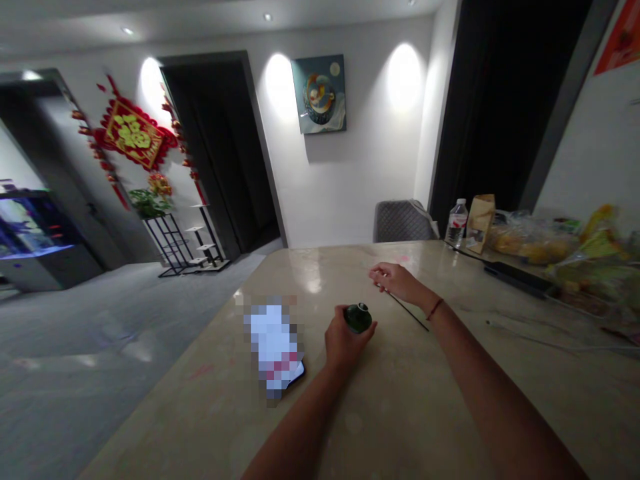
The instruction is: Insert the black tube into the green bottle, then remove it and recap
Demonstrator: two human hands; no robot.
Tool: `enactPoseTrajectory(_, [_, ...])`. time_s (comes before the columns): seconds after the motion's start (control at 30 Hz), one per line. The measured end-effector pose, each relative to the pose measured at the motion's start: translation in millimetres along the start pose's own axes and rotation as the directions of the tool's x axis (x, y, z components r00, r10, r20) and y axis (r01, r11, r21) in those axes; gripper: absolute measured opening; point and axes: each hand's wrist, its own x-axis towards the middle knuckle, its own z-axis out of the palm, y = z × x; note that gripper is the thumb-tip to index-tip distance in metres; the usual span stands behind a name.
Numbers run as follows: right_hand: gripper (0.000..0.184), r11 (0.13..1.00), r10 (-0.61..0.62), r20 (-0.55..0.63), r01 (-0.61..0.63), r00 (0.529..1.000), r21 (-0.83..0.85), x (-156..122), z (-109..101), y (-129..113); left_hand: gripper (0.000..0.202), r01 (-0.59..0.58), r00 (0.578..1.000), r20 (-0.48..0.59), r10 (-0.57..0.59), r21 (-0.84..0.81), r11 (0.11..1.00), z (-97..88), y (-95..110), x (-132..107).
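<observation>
My left hand (344, 343) is wrapped around a small dark green round jar (359, 317) that stands on the beige stone table (400, 413). My right hand (395, 279) is further back on the table, fingers pinched on the near end of a thin dark stick (407, 311). The stick runs toward my right forearm and lies low over the tabletop. A red cord is round my right wrist.
A phone (277, 351) with a blurred screen lies left of the jar. At the right back are a water bottle (456, 223), a paper bag (481, 222), bagged food (535, 243) and a dark flat device (517, 277). A grey chair (403, 221) stands behind the table.
</observation>
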Motion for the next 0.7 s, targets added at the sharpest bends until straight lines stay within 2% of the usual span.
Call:
enactPoseTrajectory(0.07, [0.029,0.974,0.064,0.019,-0.058,0.998,-0.219,1.9,5.4,12.8,0.052,0.0,1.0,-0.001,0.0,0.001,1.0,-0.1,0.6,0.1])
enactPoseTrajectory(0.13, [0.027,0.876,0.18,0.069,-0.128,0.981,-0.464,2.1,13.5,26.1,0.052,-0.001,1.0,-0.002,0.001,0.004,1.0,-0.1,0.9,0.3])
enactPoseTrajectory(0.2, [0.027,0.771,0.32,0.095,-0.201,0.943,-0.604,0.8,23.3,37.5,0.052,0.005,1.0,-0.004,-0.005,0.004,1.0,-0.2,0.8,0.5])
enactPoseTrajectory(0.27, [0.029,0.72,0.4,0.081,-0.258,0.913,-0.644,-0.9,32.9,45.5,0.053,0.012,1.0,-0.002,-0.012,0.0,1.0,-0.3,0.6,0.7])
enactPoseTrajectory(0.4, [0.034,0.673,0.454,0.023,-0.326,0.891,-0.664,-1.9,45.5,52.5,0.053,0.021,1.0,0.002,-0.021,-0.005,1.0,-1.0,0.5,0.9])
enactPoseTrajectory(0.57, [0.038,0.661,0.442,-0.076,-0.382,0.894,-0.646,-0.7,48.7,59.1,0.052,0.005,1.0,0.005,-0.005,-0.002,1.0,-1.5,0.5,0.7])
enactPoseTrajectory(0.7, [0.035,0.683,0.455,-0.065,-0.395,0.888,-0.614,0.0,48.5,64.6,0.053,0.01,1.0,0.006,-0.01,0.004,1.0,-1.5,0.4,0.3])
